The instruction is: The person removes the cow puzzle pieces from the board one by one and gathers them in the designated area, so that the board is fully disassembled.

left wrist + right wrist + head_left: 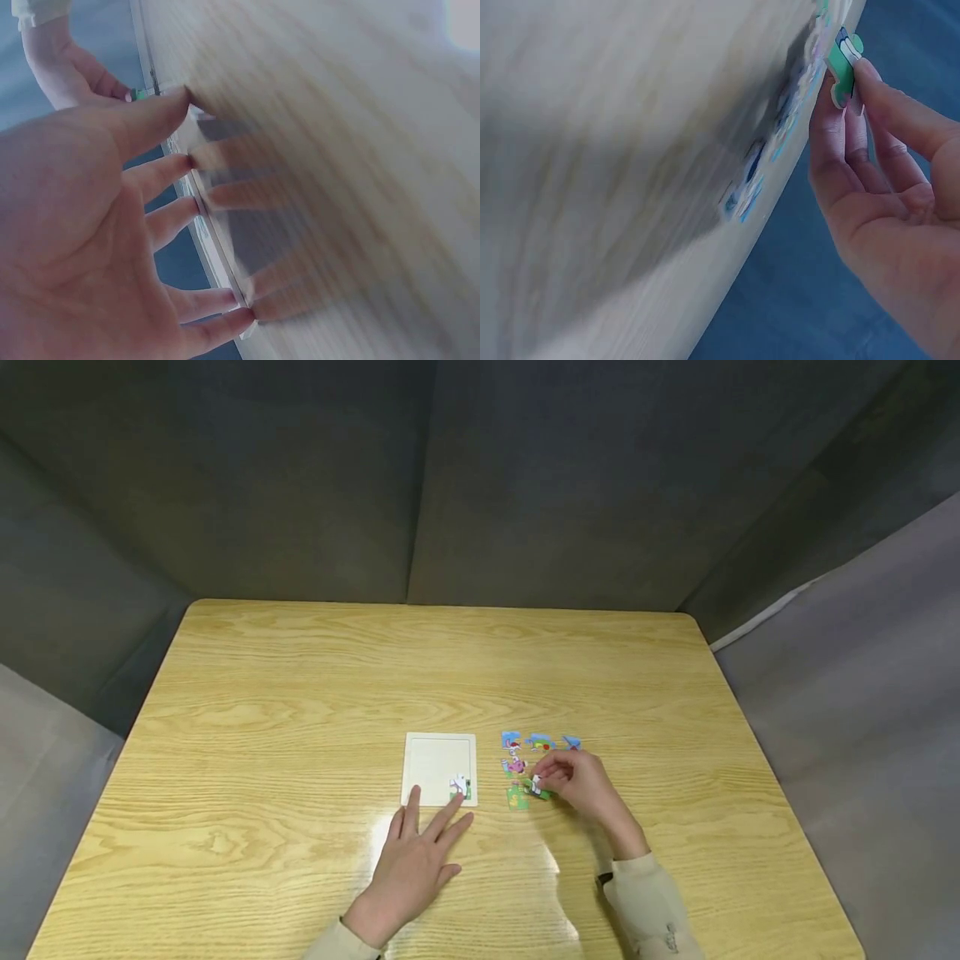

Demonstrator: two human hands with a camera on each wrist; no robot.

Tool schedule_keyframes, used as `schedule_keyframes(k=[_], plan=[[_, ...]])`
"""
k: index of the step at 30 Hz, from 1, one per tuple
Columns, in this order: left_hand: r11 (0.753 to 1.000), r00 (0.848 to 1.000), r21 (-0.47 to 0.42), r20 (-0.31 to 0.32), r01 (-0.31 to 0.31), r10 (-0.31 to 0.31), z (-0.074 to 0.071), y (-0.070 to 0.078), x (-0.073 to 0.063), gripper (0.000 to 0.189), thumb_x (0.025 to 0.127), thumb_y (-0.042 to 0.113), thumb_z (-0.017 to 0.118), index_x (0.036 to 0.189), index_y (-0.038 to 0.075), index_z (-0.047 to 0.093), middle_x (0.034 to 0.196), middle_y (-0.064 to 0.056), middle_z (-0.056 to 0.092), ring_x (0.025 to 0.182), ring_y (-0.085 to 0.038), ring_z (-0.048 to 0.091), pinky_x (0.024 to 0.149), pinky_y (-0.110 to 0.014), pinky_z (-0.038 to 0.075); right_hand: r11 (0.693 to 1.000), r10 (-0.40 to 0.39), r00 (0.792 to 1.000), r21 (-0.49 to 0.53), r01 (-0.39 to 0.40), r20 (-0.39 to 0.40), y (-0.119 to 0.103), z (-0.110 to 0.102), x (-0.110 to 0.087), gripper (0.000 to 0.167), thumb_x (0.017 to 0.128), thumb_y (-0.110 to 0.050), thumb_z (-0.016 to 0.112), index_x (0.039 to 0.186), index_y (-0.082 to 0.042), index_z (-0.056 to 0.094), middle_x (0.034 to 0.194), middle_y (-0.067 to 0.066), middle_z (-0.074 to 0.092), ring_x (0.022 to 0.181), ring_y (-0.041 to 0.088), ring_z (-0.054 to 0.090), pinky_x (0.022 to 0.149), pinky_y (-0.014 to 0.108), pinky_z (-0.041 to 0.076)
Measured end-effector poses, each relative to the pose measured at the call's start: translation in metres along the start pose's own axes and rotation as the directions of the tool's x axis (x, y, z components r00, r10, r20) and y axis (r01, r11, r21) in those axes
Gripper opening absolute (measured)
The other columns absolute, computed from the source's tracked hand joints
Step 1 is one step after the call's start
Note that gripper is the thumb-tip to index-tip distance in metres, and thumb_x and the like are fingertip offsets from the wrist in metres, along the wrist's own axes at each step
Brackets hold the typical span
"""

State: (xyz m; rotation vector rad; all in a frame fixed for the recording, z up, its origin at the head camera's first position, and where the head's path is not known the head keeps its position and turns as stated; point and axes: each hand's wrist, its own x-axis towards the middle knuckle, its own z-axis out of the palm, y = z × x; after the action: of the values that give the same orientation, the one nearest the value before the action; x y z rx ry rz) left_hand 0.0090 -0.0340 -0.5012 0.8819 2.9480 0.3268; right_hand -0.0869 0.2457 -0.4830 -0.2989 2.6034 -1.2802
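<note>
My right hand (581,783) pinches a green and white jigsaw puzzle piece (843,69) between thumb and fingers, raised off the table in the right wrist view. To its left lies a square white puzzle tray (431,764), with one white and green piece (461,787) in its lower right corner. My left hand (412,864) lies spread at the tray's near edge, fingers straight, its fingertips touching the frame or the table beside it. Loose pieces lie around the right hand, among them a pink one (516,766) and a green one with a yellow figure (517,797).
Along the far side of the loose group lie several blue-edged pieces, including a blue and yellow one (540,742). Everything rests on a wood-grain table (285,710). Dark grey curtains (570,485) hang behind it and at both sides.
</note>
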Motion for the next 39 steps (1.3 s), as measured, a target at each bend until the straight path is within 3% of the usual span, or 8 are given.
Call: schedule_keyframes(k=[15,24,39], plan=[[1.000,0.999,0.003,-0.034,-0.009,0.010,0.001,0.000,-0.001,0.067,0.084,0.041,0.071,0.144,0.018,0.050,0.157,-0.003,0.032,0.133,-0.059,0.028,0.097,-0.064,0.041,0.998,0.029,1.000,-0.063,-0.029,-0.011,0.009,0.005,-0.009,0.013,0.077,0.006,0.078,0.084,-0.003,0.071,0.078,0.004,0.069,0.070,0.016,0.064,0.063,0.023,0.053],[1.000,1.000,-0.007,-0.002,0.003,-0.003,0.000,0.001,-0.001,0.066,0.088,0.041,0.068,0.146,0.018,0.048,0.159,-0.003,0.029,0.134,-0.058,0.026,0.101,-0.062,0.039,0.994,0.004,0.999,-0.108,-0.009,-0.047,0.010,0.008,-0.010,0.015,0.075,0.006,0.080,0.082,-0.004,0.072,0.077,0.002,0.066,0.068,0.013,0.059,0.060,0.022,0.050],[0.999,0.999,0.044,-0.028,-0.015,0.016,0.000,-0.001,0.000,0.066,0.087,0.044,0.068,0.145,0.019,0.049,0.157,-0.003,0.032,0.133,-0.058,0.030,0.099,-0.061,0.041,0.997,-0.029,0.999,-0.071,0.026,-0.044,0.001,0.013,-0.006,0.015,0.077,0.004,0.079,0.088,-0.003,0.073,0.082,0.004,0.069,0.069,0.015,0.061,0.062,0.022,0.051]])
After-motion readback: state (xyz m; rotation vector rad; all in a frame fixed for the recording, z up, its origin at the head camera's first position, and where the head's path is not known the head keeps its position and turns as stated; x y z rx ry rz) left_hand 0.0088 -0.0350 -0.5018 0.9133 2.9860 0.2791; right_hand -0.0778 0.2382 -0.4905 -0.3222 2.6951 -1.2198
